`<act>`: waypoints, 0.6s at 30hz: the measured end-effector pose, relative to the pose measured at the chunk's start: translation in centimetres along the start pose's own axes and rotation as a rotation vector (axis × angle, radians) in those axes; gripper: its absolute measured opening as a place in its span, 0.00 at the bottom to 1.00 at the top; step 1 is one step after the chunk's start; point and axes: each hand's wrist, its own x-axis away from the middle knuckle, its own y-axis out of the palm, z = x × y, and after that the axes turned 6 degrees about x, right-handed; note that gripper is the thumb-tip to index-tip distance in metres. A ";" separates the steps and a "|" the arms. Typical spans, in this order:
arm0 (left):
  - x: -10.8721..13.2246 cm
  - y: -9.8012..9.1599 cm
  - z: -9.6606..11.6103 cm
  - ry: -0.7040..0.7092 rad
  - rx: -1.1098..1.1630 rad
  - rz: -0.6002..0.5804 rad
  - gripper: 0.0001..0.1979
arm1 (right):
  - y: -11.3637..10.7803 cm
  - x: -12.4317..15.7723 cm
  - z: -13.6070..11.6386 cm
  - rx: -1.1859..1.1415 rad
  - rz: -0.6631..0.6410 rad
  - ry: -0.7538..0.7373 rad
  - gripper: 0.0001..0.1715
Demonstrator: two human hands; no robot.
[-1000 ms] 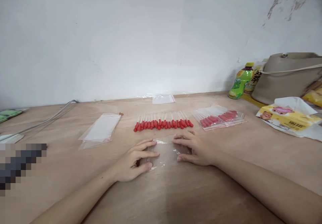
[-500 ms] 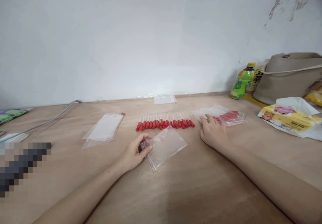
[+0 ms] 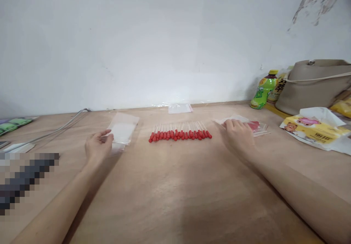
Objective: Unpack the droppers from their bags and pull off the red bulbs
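Observation:
On the left of the table, my left hand (image 3: 99,146) pinches the edge of a clear plastic bag (image 3: 125,119), which lies over a stack of flat bags with white backing. To the right, my right hand (image 3: 238,134) has its fingers curled down over a plastic bag (image 3: 255,126) with red pieces inside; its fingertips are partly hidden and blurred. Between the hands, a row of thin pale sticks with red rounded ends (image 3: 179,135) lies side by side, red ends toward me, touched by neither hand.
Another flat bag (image 3: 179,108) lies by the wall. Back right are a green bottle (image 3: 261,92), a grey-brown handbag (image 3: 312,85) and a yellow-and-white printed packet (image 3: 312,129). A grey cable (image 3: 59,129) crosses the left side, near a pixelated dark object (image 3: 30,178).
My left hand has moved left from the middle with the clear bag, to the stack there. My right hand stays at the right pile, its fingers more curled and slightly higher.

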 end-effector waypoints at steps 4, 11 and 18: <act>-1.2 -1.3 -1.6 0.067 -0.234 -0.058 0.04 | -1.8 -1.4 2.6 -0.044 0.117 0.276 0.16; 2.5 1.0 0.9 0.454 -0.377 0.123 0.10 | -7.1 -2.4 3.8 -0.618 0.176 0.346 0.12; 9.7 3.3 6.0 0.814 0.040 -0.314 0.11 | -6.9 0.0 -3.9 -1.510 -0.301 0.368 0.20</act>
